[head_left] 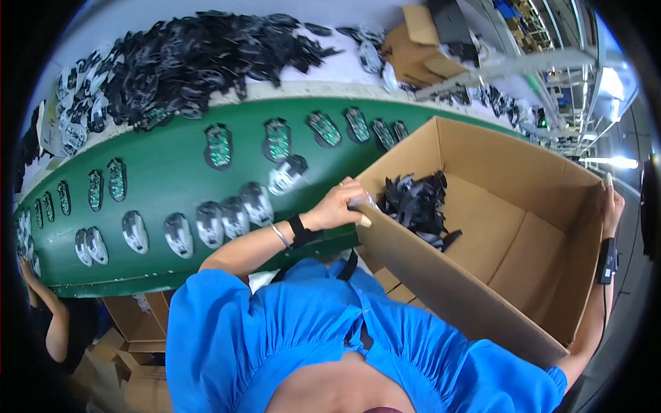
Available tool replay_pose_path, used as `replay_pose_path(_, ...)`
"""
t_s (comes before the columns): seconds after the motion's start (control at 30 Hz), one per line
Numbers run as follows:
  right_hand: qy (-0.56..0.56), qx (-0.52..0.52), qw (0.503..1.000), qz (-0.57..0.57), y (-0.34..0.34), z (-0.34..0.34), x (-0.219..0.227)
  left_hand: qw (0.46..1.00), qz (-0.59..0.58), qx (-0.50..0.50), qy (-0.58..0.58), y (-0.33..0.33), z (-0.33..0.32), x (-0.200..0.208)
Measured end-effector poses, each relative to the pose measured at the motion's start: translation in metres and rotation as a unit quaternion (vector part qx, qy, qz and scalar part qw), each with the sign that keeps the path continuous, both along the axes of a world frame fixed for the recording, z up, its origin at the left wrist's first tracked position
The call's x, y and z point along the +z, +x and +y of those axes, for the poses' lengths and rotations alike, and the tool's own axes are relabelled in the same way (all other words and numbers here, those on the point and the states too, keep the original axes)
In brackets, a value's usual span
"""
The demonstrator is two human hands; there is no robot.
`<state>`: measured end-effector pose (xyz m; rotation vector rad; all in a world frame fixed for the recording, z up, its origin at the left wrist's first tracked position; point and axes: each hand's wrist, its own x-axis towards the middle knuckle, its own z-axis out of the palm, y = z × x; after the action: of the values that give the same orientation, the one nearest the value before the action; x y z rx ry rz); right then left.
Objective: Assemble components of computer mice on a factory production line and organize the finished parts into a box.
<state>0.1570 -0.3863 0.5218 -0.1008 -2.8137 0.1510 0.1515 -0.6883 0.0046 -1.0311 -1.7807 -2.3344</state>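
Observation:
A large open cardboard box (523, 237) is held between my two hands, tilted over the right part of the green belt. My left hand (341, 205) grips its left rim, the thumb lying over the edge. On the opposite rim, my right hand (611, 205) is closed at the far right, partly hidden behind the cardboard. A heap of black plastic parts (416, 206) lies inside, gathered against the box's left wall. Just left of my left hand, a grey-and-white computer mouse shell (288, 175) rests on the belt.
The green belt (179, 148) carries a row of black bases with green circuit boards (219, 146) and a nearer row of mouse shells (179, 235). Black parts (200, 55) are piled beyond it. A co-worker's arm (51, 310) reaches in at left. Another carton (413, 51) stands far back.

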Motion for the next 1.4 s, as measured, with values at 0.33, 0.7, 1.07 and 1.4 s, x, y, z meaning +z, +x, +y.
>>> replay_pose_path(0.33,0.076,-0.027,0.997,0.013,-0.078,-0.447,-0.171,0.994,-0.079,-0.007,0.078,-0.02,-0.14,-0.002)
replay_pose_path(0.7,0.196,0.008,0.98,0.025,-0.266,-0.319,0.077,0.966,-0.169,0.043,0.189,-0.089,-0.177,-0.024)
replay_pose_path(1.07,0.279,0.039,0.959,0.029,-0.314,-0.251,-0.011,0.96,-0.232,0.016,0.155,-0.14,-0.195,-0.085)
replay_pose_path(1.4,0.209,0.046,0.976,-0.027,-0.373,-0.327,-0.038,0.959,-0.226,0.139,0.099,-0.147,-0.205,-0.081)
